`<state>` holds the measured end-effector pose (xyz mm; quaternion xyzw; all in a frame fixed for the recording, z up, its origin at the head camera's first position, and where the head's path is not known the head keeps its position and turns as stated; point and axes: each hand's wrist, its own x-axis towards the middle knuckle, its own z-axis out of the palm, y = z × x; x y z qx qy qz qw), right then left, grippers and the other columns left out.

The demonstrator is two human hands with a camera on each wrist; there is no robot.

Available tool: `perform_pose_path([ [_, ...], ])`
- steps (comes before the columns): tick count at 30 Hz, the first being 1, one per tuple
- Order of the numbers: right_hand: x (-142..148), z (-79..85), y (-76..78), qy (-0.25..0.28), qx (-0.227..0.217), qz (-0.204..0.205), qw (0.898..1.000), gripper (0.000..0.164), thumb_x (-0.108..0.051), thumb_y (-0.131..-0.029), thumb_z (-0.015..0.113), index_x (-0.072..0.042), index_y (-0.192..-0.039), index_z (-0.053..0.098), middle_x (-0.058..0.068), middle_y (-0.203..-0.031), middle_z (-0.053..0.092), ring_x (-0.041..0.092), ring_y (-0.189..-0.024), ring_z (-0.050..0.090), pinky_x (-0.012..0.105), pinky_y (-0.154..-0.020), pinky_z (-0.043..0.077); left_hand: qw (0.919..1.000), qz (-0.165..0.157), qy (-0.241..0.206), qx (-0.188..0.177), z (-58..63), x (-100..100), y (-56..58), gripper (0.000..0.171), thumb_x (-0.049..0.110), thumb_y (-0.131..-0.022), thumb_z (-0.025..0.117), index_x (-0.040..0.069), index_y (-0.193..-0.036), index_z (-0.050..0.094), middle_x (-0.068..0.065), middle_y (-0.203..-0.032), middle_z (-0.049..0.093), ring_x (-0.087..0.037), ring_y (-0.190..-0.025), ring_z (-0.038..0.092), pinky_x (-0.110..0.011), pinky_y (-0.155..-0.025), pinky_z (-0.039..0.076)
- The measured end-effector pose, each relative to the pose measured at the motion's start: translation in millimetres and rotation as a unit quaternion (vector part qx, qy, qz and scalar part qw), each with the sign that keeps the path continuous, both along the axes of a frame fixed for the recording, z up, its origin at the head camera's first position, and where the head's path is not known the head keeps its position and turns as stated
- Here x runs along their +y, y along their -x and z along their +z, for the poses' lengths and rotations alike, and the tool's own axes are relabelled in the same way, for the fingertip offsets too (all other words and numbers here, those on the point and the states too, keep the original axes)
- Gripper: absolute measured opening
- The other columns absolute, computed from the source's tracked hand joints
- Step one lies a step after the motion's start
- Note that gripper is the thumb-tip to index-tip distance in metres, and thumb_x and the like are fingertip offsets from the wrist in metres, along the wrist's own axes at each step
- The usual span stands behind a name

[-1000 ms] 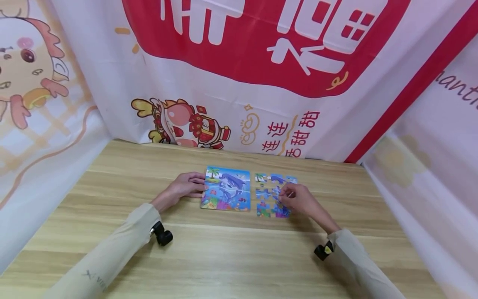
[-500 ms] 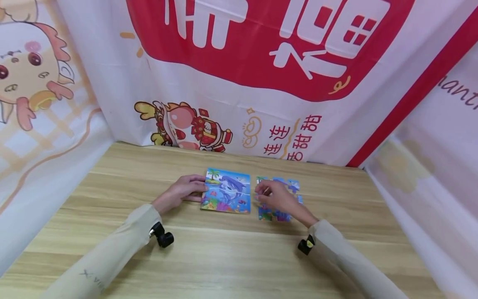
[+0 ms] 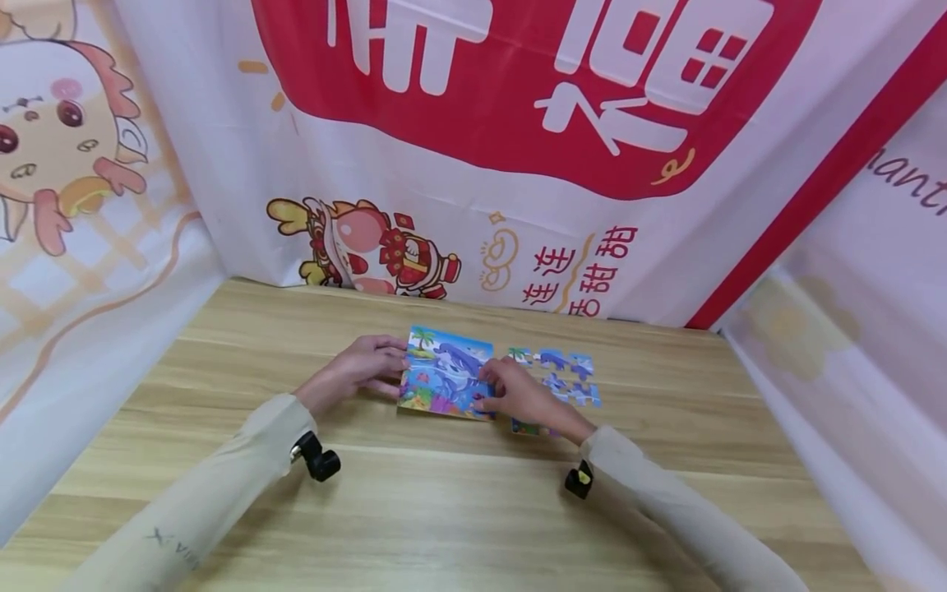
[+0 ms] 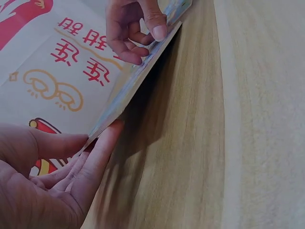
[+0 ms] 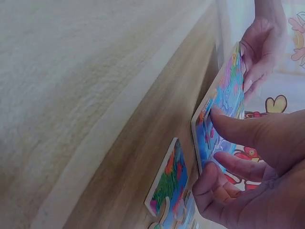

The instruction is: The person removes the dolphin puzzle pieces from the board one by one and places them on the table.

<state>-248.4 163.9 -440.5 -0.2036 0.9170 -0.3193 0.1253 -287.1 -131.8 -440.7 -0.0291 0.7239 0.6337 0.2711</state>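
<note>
A flat board with a dolphin sea picture (image 3: 442, 382) lies at the table's far middle. At its left edge, my left hand (image 3: 370, 363) pinches it between thumb and fingers; in the left wrist view the board's held end (image 4: 116, 107) is tilted up off the wood. My right hand (image 3: 524, 399) is over the board's right edge. In the right wrist view its thumb tip (image 5: 217, 114) touches the picture, and the other fingers bend loosely beside the edge. Right of the board are cut jigsaw pieces (image 3: 577, 364) with a matching dolphin print, partly covered by my right hand.
In the right wrist view, a corner jigsaw piece (image 5: 167, 186) lies close to the board. The wooden table (image 3: 444, 510) reaches back to a printed cloth (image 3: 451, 189) at the rear, with cloth walls on both sides.
My right hand has moved left from the jigsaw pieces onto the right edge of the dolphin board. My left hand keeps its pinch on the left edge.
</note>
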Motion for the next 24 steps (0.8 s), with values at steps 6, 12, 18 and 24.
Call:
perform_pose_path([
  [6,-4,-0.8,-0.9,-0.030,0.004,0.003,1.000,0.032,-0.019,-0.093,0.082,-0.007,-0.117,0.066,0.009,-0.115,0.059,0.024,-0.102,0.060,0.034,-0.086,0.059,1.0000,0.002,0.008,0.005,-4.6,0,-4.4,0.054,0.003,-0.105,0.060,-0.003,-0.154,0.040,-0.029,-0.151,0.050,-0.025,-0.101,0.072,-0.036,-0.080,0.068],
  [12,-9,2.6,-1.5,-0.054,0.001,0.009,0.998,0.027,-0.020,-0.093,0.082,-0.008,-0.109,0.063,0.009,-0.113,0.056,0.022,-0.099,0.058,0.034,-0.085,0.057,0.9999,0.005,0.001,0.009,-14.1,-1,-7.5,0.052,-0.002,-0.104,0.057,-0.006,-0.153,0.040,-0.030,-0.156,0.044,-0.030,-0.112,0.069,-0.037,-0.081,0.068],
  [18,-9,2.2,-0.2,-0.050,-0.002,0.014,0.999,0.027,-0.019,-0.093,0.082,-0.008,-0.109,0.064,0.008,-0.113,0.058,0.024,-0.103,0.059,0.036,-0.089,0.057,0.9999,0.007,-0.005,0.012,-17.4,-3,-8.1,0.053,-0.002,-0.104,0.057,-0.006,-0.154,0.039,-0.030,-0.157,0.043,-0.033,-0.117,0.068,-0.038,-0.083,0.067],
  [24,-8,0.4,2.1,-0.030,-0.004,0.011,0.999,0.029,-0.017,-0.091,0.084,-0.007,-0.108,0.062,0.009,-0.111,0.059,0.025,-0.100,0.058,0.034,-0.084,0.055,0.9999,0.004,-0.007,0.009,-19.2,-3,-7.0,0.056,-0.002,-0.103,0.058,-0.005,-0.155,0.038,-0.030,-0.158,0.041,-0.035,-0.121,0.065,-0.038,-0.084,0.067],
])
